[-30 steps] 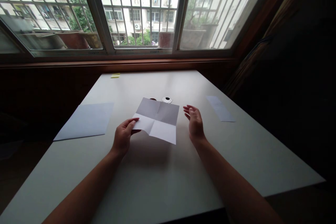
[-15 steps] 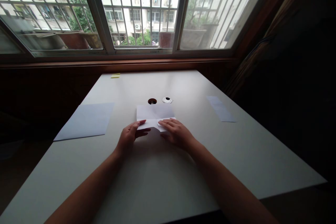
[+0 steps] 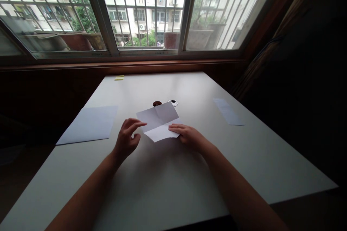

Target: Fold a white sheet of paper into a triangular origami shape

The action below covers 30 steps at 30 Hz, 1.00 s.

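Note:
A creased sheet of white paper [image 3: 158, 117] is tilted above the middle of the table, its creases crossing near the centre. My right hand [image 3: 189, 136] grips its right edge, fingers on top and the thumb hidden beneath. To the left of the sheet, my left hand [image 3: 128, 138] is off the table with fingers and thumb apart and nothing between them. Its index fingertip comes close to the paper's left edge; whether it touches, I cannot tell.
On the white table [image 3: 168, 187], a stack of white paper [image 3: 88, 124] lies left and a narrow paper strip [image 3: 228, 112] right. A yellow sticky note [image 3: 119, 78] is at the far edge. Behind the sheet are a round hole [image 3: 157, 103] and a white ring-shaped cap [image 3: 173, 103].
My left hand has let go of the paper and moved left. The sheet has turned counterclockwise and tilted in my right hand, which has shifted slightly right.

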Available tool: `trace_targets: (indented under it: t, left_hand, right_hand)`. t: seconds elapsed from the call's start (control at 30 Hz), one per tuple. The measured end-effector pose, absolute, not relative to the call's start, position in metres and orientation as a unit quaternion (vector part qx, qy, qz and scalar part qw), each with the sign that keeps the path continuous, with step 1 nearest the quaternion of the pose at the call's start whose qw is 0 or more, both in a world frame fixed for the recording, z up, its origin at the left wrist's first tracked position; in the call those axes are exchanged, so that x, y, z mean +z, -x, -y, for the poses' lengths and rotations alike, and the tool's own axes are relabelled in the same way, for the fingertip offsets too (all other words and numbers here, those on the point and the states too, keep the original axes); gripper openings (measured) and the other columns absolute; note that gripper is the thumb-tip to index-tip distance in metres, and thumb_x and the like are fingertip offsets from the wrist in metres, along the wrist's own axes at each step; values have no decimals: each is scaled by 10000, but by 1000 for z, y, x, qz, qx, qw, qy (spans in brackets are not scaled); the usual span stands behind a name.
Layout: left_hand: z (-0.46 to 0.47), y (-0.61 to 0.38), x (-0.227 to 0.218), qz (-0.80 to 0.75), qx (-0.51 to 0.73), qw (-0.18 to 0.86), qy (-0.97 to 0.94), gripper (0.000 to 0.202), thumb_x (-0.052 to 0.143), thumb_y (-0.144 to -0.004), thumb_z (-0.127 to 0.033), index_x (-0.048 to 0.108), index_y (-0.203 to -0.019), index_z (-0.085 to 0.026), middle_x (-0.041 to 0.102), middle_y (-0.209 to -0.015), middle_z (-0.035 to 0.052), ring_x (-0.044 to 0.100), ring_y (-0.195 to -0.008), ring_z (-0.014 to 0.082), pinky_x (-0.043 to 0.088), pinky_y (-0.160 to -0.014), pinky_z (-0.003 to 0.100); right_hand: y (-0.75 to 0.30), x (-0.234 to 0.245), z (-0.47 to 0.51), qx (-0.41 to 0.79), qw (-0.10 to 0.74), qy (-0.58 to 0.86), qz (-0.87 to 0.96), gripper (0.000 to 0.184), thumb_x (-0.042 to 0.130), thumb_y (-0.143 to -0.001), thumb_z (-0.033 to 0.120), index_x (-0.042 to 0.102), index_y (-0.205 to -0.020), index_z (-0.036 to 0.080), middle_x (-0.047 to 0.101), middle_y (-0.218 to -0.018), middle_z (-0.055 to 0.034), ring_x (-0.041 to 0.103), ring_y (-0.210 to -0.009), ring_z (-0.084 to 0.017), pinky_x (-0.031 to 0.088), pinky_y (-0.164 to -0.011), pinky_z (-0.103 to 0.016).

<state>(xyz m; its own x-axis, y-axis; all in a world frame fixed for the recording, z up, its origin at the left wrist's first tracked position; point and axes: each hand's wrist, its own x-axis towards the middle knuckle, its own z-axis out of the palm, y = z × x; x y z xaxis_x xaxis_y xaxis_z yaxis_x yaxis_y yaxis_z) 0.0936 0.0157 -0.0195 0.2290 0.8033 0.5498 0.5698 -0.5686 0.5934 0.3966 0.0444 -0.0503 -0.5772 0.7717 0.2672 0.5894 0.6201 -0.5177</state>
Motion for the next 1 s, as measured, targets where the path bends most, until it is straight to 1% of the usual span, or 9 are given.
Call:
trace_targets:
  t: [0.1,0.17,0.23,0.33,0.47,0.67,0.8,0.9,1.0]
  left_hand:
    - [-22,-89,-25,-371,309,74,-872,682,459,-696,14,575,-1321,-233,533,-1385,76,403,-1351,287,338,-1127,498]
    - [-25,-88,-30,-342,235,63,-908,709,491,-715,-6,509,-1390,-222,494,-1452,80,328,-1420,298,224,-1189,542]
    - [-28,-86,-37,-328,188,69,-923,657,521,-760,-53,507,-1392,-228,534,-1423,81,365,-1409,294,184,-1200,560]
    - [-33,-82,-44,-322,164,87,-928,601,562,-777,-90,551,-1358,-246,553,-1412,80,404,-1391,296,257,-1175,546]
    - [-34,-79,-45,-325,187,132,-918,572,558,-791,-70,598,-1319,-288,567,-1402,67,466,-1354,279,385,-1107,473]
    - [-27,-83,-41,-308,189,182,-914,443,524,-886,-155,632,-1279,-326,643,-1308,38,551,-1281,242,413,-1089,444]
    - [-22,-86,-38,-302,212,253,-894,366,566,-888,-220,674,-1221,-329,667,-1267,37,574,-1257,232,395,-1114,434]
    - [-18,-90,-30,-302,236,322,-865,296,603,-873,-262,723,-1131,-343,707,-1193,26,600,-1225,235,398,-1111,419]
    - [-12,-97,-17,-311,235,366,-845,259,582,-883,-311,751,-1078,-340,727,-1151,31,632,-1178,248,456,-1042,384]
  right_hand:
    - [-401,-44,-44,227,246,369,867,747,428,-647,-58,659,-1257,305,637,-1314,9,564,-1271,-215,431,-1113,-393]
    - [-404,-39,-43,253,245,355,866,758,410,-634,-63,667,-1246,302,638,-1309,12,566,-1269,-212,419,-1124,-397]
    - [-406,-35,-42,277,244,342,864,750,399,-632,-62,676,-1231,293,645,-1298,11,572,-1262,-209,409,-1132,-404]
    - [-408,-30,-40,304,240,324,863,719,398,-648,-55,686,-1213,282,674,-1252,10,579,-1254,-202,422,-1122,-405]
    - [-405,-23,-35,305,219,318,871,701,429,-667,-51,680,-1220,300,693,-1220,17,585,-1247,-197,444,-1100,-391]
    - [-404,-27,-30,221,192,300,908,707,530,-707,-25,606,-1314,329,624,-1337,-8,574,-1248,-221,403,-1109,-436]
    - [-414,-38,-27,230,226,298,898,456,557,-857,134,653,-1252,342,668,-1273,-14,589,-1214,-222,443,-1062,-445]
    - [-421,-39,-21,280,259,310,871,282,581,-904,302,717,-1149,336,719,-1177,-27,622,-1157,-232,475,-1024,-436]
    - [-425,-36,-14,321,272,348,838,247,573,-913,410,771,-1020,308,757,-1051,-44,658,-1084,-241,504,-972,-405]
